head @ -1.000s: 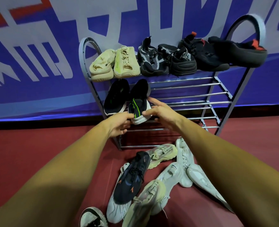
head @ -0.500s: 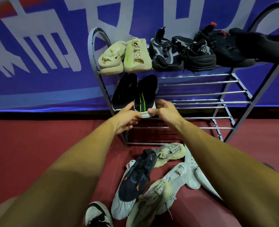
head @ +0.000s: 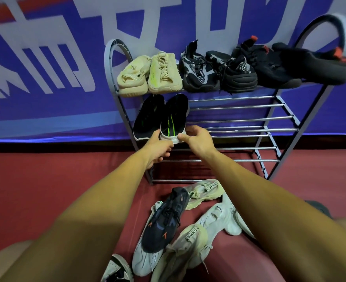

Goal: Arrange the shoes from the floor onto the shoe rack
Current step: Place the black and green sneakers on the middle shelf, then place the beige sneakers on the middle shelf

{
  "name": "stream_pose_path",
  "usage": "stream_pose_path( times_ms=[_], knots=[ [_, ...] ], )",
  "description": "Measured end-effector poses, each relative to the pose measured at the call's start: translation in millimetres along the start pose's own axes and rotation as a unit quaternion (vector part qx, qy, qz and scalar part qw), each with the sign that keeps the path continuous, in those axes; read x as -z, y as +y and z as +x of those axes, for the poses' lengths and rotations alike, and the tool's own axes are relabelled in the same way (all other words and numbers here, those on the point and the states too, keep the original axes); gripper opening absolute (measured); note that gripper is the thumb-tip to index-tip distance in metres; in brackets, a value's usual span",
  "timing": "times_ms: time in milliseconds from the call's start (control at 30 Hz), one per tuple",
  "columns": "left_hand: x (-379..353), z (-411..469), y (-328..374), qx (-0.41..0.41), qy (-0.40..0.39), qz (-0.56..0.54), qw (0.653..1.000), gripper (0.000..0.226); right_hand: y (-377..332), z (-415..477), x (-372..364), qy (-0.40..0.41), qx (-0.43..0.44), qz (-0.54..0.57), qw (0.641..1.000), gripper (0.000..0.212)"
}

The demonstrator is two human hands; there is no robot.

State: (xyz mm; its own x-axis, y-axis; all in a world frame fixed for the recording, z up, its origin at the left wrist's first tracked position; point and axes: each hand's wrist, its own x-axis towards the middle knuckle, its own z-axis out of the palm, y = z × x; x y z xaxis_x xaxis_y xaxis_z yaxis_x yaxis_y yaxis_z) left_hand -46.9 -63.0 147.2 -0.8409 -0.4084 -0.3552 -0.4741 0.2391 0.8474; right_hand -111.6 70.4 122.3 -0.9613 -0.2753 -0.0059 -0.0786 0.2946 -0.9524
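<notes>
Both hands are closing on the near end of the green-striped black shoe, which is sitting on the second shelf of the shoe rack, near that shelf's left edge. The left hand is curling thumb and fingers round the shoe's left side. The right hand is pinching the pale sole rim on its right. Its partner, the plain black shoe, is lying just beside it, closer to the left edge.

The top shelf is looking finished. The beige pair is occupying its left end, the grey-and-black pair the middle, and the black pair with red tabs is reaching past the right edge. The rest of the second shelf and the rails below are standing bare.

Plenty is waiting on the floor in a loose heap in front of the rack: a dark sneaker is lying across white shoes and cream shoes, and a black-and-white shoe is showing at the bottom edge of the view (how many exactly is hard to count, since they overlap). By my judgement the task is roughly half done.
</notes>
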Motion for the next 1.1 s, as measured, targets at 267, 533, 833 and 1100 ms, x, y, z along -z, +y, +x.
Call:
stream_pose_path(
  times_ms=[267, 533, 833, 1100],
  knots=[
    [-16.8, -20.5, -30.9, 0.001, -0.009, 0.098, 0.995, 0.098, 19.9, -33.8, 15.5, -0.034, -0.064, -0.094, 0.993, 0.032],
    [-55.4, -52.2, -63.1, -0.008, -0.120, 0.242, 0.963, 0.060, 41.1, -82.0, 44.4, -0.130, -0.100, -0.262, 0.951, 0.028],
    [-86.3, -54.1, -106.8, -0.041, -0.204, 0.418, 0.884, 0.022, 103.0, -122.7, 18.7, -0.223, -0.152, -0.346, 0.899, 0.023],
    [-122.1, -37.6, -169.9, 0.014, -0.242, 0.434, 0.867, 0.028, 171.2, -136.5, 12.6, -0.258, -0.229, -0.359, 0.867, 0.037]
  ],
)
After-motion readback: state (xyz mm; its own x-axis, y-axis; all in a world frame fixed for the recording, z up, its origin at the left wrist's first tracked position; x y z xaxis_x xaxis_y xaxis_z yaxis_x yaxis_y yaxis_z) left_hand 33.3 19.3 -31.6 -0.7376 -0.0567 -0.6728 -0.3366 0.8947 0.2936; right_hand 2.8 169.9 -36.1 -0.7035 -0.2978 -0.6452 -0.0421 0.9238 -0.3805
